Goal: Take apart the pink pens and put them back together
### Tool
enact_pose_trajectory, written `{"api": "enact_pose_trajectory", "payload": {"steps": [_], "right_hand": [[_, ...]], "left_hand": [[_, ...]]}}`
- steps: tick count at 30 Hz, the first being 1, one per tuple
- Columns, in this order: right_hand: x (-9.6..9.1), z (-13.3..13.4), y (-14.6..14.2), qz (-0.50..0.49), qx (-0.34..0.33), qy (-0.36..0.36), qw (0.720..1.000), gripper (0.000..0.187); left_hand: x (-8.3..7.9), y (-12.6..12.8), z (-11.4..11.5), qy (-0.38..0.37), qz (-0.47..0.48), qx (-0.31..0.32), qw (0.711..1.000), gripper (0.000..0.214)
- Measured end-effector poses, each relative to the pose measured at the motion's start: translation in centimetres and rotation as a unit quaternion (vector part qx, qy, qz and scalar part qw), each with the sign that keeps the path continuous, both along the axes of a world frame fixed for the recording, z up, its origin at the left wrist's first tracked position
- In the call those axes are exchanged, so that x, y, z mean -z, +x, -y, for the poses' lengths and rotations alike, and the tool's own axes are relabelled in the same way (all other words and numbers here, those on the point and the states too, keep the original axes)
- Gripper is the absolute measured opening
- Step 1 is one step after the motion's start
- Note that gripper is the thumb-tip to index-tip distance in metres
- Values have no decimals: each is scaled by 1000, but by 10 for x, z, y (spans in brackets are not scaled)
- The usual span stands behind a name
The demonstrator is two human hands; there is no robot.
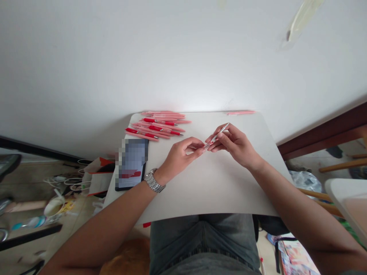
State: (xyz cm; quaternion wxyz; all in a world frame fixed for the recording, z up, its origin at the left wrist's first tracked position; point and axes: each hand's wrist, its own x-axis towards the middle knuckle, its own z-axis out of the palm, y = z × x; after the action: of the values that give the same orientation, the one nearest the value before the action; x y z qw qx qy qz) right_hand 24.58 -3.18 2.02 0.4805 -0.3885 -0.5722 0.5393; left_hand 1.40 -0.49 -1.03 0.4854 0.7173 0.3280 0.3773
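Pen (222, 130) and fingertips meet above the middle of the white table (212, 187), the hands drawn close together in front of the person. From where I stand, the pen slants: its pale tip points up and to the right, towards the wall (212, 57), and its clear, reddish end runs down and to the left. So its long axis crosses from one hand to the other. The left hand (185, 151) pinches the lower, clear end between thumb and fingers; the right hand (235, 144) grips the pale length, thumb on the near side. More of the pen lies with the right hand, and the tip stands out past its thumb. I cannot tell whether it is one piece or two parts meeting, nor whether the fingertips of the two hands touch.

Beyond the left hand, at the back left corner, lies a heap (160, 124) of pink and red pens, mostly lying left to right. The left hand is nearer to it. A pink pen (241, 112), perhaps two side by side, lies along the back edge, nearer the right hand. A tablet (145, 154) sits just beside the heap, close to the watch (154, 180) on the left wrist.
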Motion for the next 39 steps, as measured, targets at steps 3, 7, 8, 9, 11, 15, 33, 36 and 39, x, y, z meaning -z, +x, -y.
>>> {"api": "enact_pose_trajectory", "payload": {"steps": [3, 7, 8, 9, 11, 15, 33, 36, 39], "right_hand": [[-3, 0, 4, 21, 54, 68, 996, 28], [-1, -4, 8, 73, 90, 125, 985, 24], [1, -4, 8, 83, 86, 129, 984, 24], [2, -5, 7, 90, 82, 132, 984, 23], [5, -5, 6, 96, 77, 137, 983, 22], [8, -5, 4, 83, 69, 133, 985, 21], [1, 3, -9, -4, 128, 143, 981, 20], [-4, 1, -5, -39, 207, 159, 965, 19], [-4, -2, -2, -36, 236, 160, 958, 22]], "left_hand": [[-2, -2, -2, 48, -10, -30, 998, 24], [2, -6, -5, 105, -50, -55, 992, 20], [3, -6, -6, 115, -65, -56, 990, 19], [4, -6, -6, 123, -80, -56, 988, 19], [6, -5, -6, 137, -107, -51, 983, 19], [5, -3, -4, 159, -128, -31, 978, 22], [0, 3, -1, 104, -77, -40, 991, 12], [0, 1, -3, 89, -47, -63, 993, 9], [2, -1, -6, 84, -50, -70, 993, 8]]}}
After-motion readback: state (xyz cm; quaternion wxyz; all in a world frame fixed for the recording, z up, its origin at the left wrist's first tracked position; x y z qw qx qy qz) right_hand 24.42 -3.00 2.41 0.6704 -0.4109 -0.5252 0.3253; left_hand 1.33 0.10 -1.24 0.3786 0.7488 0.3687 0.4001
